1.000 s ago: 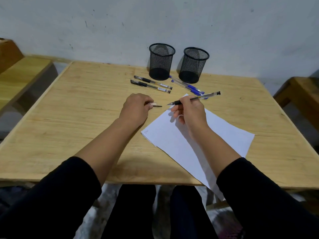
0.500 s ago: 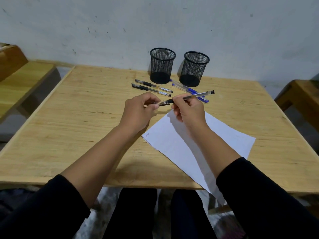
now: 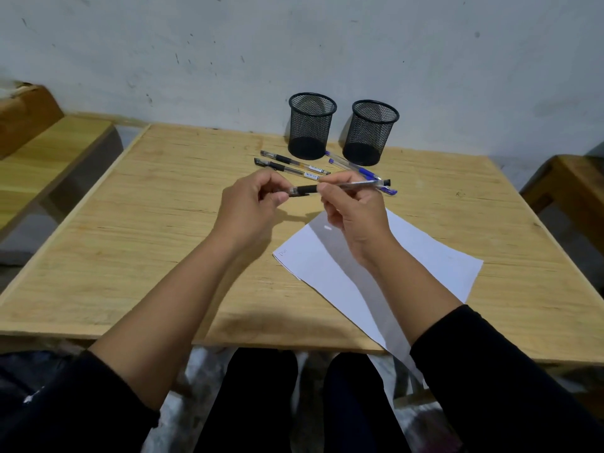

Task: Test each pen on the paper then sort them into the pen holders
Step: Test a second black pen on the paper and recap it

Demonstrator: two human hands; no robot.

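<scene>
While a second ago the two hands were apart, the cap in one and the pen in the other, they now meet above the table [image 3: 137,223]: the left hand [image 3: 251,204] pinches the cap end with curled fingers and thumb, and the right hand [image 3: 353,210] grips the clear barrel of the held pen [image 3: 346,185], so cap and black grip section are joined. The pen lies nearly level in the air, its black tail pointing right, lifted off the paper [image 3: 434,259] rather than poised at its corner as before. The sheet sits near the front right, one corner hanging over the near table edge. Two black pens [image 3: 291,165] lie side by side just left of centre, two blue pens [image 3: 362,170] just behind the right hand. The left holder [image 3: 312,125] and right holder [image 3: 371,132] stand upright near the far edge by the wall, apart from each other. Wide bare wood opens to the left, and more to the far right.
</scene>
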